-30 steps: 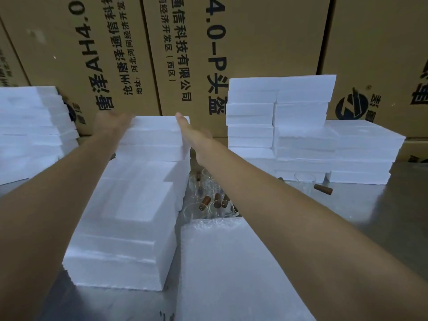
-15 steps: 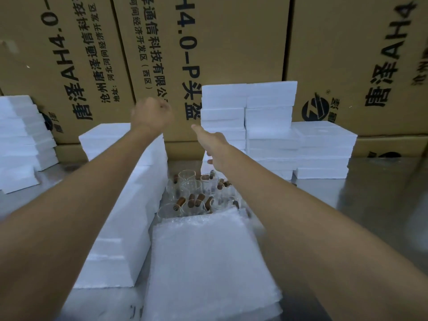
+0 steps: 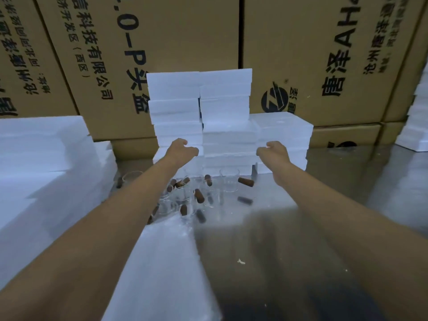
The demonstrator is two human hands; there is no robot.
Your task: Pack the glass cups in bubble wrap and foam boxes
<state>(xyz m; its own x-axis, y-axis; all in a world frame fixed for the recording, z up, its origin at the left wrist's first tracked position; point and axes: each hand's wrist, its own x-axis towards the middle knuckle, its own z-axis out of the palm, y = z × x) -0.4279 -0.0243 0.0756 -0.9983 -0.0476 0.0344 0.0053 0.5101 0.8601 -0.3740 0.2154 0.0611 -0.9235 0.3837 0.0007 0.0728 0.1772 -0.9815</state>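
Note:
Several clear glass cups (image 3: 228,181) with brown corks stand clustered on the steel table (image 3: 312,228). In front of them lies a stack of bubble wrap sheets (image 3: 166,262). Behind the cups rises a pile of white foam boxes (image 3: 227,107). My left hand (image 3: 183,149) and my right hand (image 3: 273,150) reach over the cups with curled fingers. They grip the left and right sides of one foam box (image 3: 229,150) low in the pile's middle column.
Another tall pile of foam boxes (image 3: 46,158) fills the left side, close to my left forearm. More foam pieces (image 3: 414,133) sit at the far right edge. Large printed cardboard cartons (image 3: 301,54) wall off the back of the table.
My view and both arms swung right, from the left foam pile to the middle one. Both hands dropped and closed in on either side of a foam box there.

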